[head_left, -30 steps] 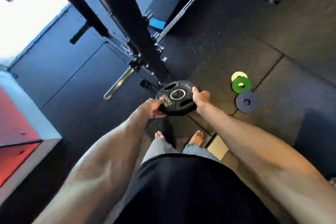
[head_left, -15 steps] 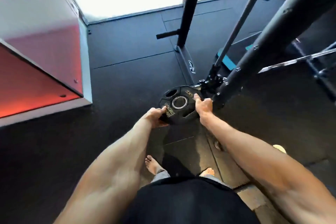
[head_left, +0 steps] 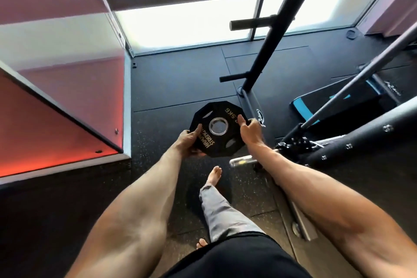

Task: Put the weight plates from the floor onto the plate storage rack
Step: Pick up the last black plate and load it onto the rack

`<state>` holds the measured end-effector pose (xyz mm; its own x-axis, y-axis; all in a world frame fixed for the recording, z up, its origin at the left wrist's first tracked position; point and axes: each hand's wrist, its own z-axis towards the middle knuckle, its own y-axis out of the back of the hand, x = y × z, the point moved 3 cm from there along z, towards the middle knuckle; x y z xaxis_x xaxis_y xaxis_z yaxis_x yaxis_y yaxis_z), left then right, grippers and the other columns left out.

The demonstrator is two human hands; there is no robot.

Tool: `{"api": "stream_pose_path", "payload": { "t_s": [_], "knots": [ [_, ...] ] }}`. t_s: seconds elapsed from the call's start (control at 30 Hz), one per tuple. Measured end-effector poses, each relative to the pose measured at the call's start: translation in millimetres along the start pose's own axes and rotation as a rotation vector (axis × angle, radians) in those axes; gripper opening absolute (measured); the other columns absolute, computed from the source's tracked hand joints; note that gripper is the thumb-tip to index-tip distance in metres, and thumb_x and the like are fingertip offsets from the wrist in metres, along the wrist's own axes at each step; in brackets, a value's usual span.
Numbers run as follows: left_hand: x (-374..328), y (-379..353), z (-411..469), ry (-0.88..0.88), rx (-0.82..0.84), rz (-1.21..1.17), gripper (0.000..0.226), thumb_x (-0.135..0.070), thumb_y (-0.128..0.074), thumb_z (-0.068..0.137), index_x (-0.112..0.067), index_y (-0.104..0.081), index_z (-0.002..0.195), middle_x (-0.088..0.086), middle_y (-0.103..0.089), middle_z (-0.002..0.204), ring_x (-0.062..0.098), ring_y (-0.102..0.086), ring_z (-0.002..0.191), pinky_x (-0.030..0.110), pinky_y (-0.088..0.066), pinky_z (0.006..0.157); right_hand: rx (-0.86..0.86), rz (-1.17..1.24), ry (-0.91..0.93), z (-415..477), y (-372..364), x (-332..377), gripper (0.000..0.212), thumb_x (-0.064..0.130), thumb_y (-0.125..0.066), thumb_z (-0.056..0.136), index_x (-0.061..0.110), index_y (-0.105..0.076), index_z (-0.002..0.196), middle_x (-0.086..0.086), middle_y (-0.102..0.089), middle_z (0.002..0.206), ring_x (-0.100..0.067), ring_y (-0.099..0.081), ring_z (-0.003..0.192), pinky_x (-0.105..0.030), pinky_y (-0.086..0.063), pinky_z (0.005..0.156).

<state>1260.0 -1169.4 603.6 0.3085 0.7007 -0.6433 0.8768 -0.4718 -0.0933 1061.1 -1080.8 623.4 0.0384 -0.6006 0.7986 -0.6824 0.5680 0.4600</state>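
Observation:
A black many-sided weight plate (head_left: 222,140) with gold lettering and a steel-ringed centre hole is held flat in front of me at waist height. My left hand (head_left: 188,143) grips its near-left edge, thumb on top. My right hand (head_left: 249,130) grips its right edge with fingers curled round the rim. Ahead stands the black plate storage rack (head_left: 274,36), a slanted upright post with short horizontal pegs sticking out to the left, one high (head_left: 250,23) and one low (head_left: 234,77). A chrome sleeve end (head_left: 242,161) shows just below my right wrist.
A red and white wall unit (head_left: 61,108) juts in on the left. A thick black frame beam (head_left: 361,140) and a slanted grey bar (head_left: 361,83) cross the right side. A black bench with blue trim (head_left: 334,106) lies behind. My bare foot (head_left: 214,175) steps forward on the rubber floor.
I have turned left and stepped forward with the plate still in both hands. The storage post and its pegs have come closer, and the small coloured plates on the floor have left the view.

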Motion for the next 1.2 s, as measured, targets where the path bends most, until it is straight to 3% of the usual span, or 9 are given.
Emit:
{"api": "stream_pose_path", "payload": {
  "t_s": [0.3, 0.43, 0.57, 0.63, 0.73, 0.9, 1.0, 1.1, 1.2],
  "knots": [
    [-155, 50, 134, -0.129, -0.046, 0.203, 0.068, -0.041, -0.085, 0.07, -0.008, -0.053, 0.12, 0.014, -0.067, 0.117, 0.03, -0.068, 0.1, 0.053, -0.06, 0.071, -0.008, -0.034, -0.011, 137, -67, 75, 0.039, 0.037, -0.057, 0.098, -0.002, -0.061, 0.102, -0.019, -0.069, 0.101, -0.033, -0.064, 0.097, -0.031, -0.041, 0.075],
    [-222, 47, 179, -0.174, -0.03, 0.23, 0.058, -0.033, -0.08, 0.08, -0.004, -0.048, 0.121, 0.015, -0.064, 0.117, 0.028, -0.067, 0.1, 0.052, -0.06, 0.075, -0.051, -0.024, 0.005, 188, -78, 123, 0.047, 0.048, -0.056, 0.096, 0.001, -0.058, 0.101, -0.01, -0.064, 0.092, -0.023, -0.058, 0.082, -0.029, -0.037, 0.07],
    [-282, 40, 217, -0.229, 0.026, 0.31, 0.062, -0.03, -0.081, 0.079, -0.004, -0.045, 0.122, 0.012, -0.066, 0.11, 0.022, -0.068, 0.091, 0.042, -0.062, 0.068, -0.063, -0.001, 0.01, 234, -83, 158, 0.065, 0.057, -0.057, 0.092, -0.001, -0.053, 0.12, -0.009, -0.066, 0.103, -0.025, -0.062, 0.091, -0.032, -0.045, 0.074],
    [-314, 37, 242, -0.239, 0.082, 0.369, 0.061, -0.031, -0.084, 0.076, -0.007, -0.045, 0.116, 0.014, -0.067, 0.111, 0.025, -0.07, 0.094, 0.043, -0.062, 0.069, -0.083, 0.032, 0.013, 257, -85, 168, 0.072, 0.056, -0.06, 0.091, -0.004, -0.048, 0.13, -0.009, -0.067, 0.106, -0.025, -0.065, 0.097, -0.03, -0.053, 0.079],
    [-364, 29, 280, -0.273, 0.158, 0.504, 0.054, -0.028, -0.083, 0.076, -0.009, -0.045, 0.107, 0.013, -0.068, 0.104, 0.021, -0.069, 0.085, 0.039, -0.062, 0.063, -0.134, 0.039, 0.003, 289, -90, 182, 0.056, 0.041, -0.066, 0.092, -0.003, -0.049, 0.122, 0.0, -0.062, 0.093, -0.019, -0.062, 0.088, -0.009, -0.041, 0.059],
    [-449, 6, 344, -0.357, 0.315, 0.811, 0.059, -0.036, -0.084, 0.073, -0.009, -0.045, 0.107, 0.009, -0.064, 0.105, 0.023, -0.068, 0.087, 0.04, -0.062, 0.064, -0.263, 0.08, -0.036, 339, -100, 209, 0.044, 0.039, -0.069, 0.09, 0.006, -0.045, 0.107, -0.006, -0.062, 0.095, -0.017, -0.062, 0.082, -0.008, -0.042, 0.057],
    [-486, -10, 374, -0.437, 0.396, 0.952, 0.054, -0.034, -0.084, 0.075, -0.01, -0.044, 0.103, 0.013, -0.062, 0.109, 0.028, -0.066, 0.093, 0.049, -0.061, 0.069, -0.376, 0.11, -0.104, 358, -105, 223, 0.045, 0.043, -0.069, 0.089, 0.009, -0.045, 0.106, -0.007, -0.063, 0.099, -0.021, -0.064, 0.087, -0.017, -0.045, 0.065],
    [-518, -26, 397, -0.482, 0.499, 1.068, 0.054, -0.031, -0.084, 0.075, -0.008, -0.044, 0.103, 0.016, -0.06, 0.11, 0.034, -0.065, 0.098, 0.055, -0.059, 0.071, -0.476, 0.147, -0.138, 368, -110, 241, 0.043, 0.037, -0.072, 0.088, 0.009, -0.044, 0.105, -0.005, -0.06, 0.096, -0.015, -0.06, 0.083, -0.008, -0.039, 0.06],
    [-541, -45, 419, -0.517, 0.596, 1.182, 0.056, -0.033, -0.086, 0.072, -0.009, -0.044, 0.101, 0.017, -0.06, 0.11, 0.032, -0.065, 0.096, 0.055, -0.059, 0.069, -0.564, 0.18, -0.186, 377, -114, 243, 0.047, 0.04, -0.075, 0.084, 0.01, -0.045, 0.104, -0.009, -0.061, 0.101, -0.022, -0.061, 0.092, -0.018, -0.038, 0.065]
  ]
}}
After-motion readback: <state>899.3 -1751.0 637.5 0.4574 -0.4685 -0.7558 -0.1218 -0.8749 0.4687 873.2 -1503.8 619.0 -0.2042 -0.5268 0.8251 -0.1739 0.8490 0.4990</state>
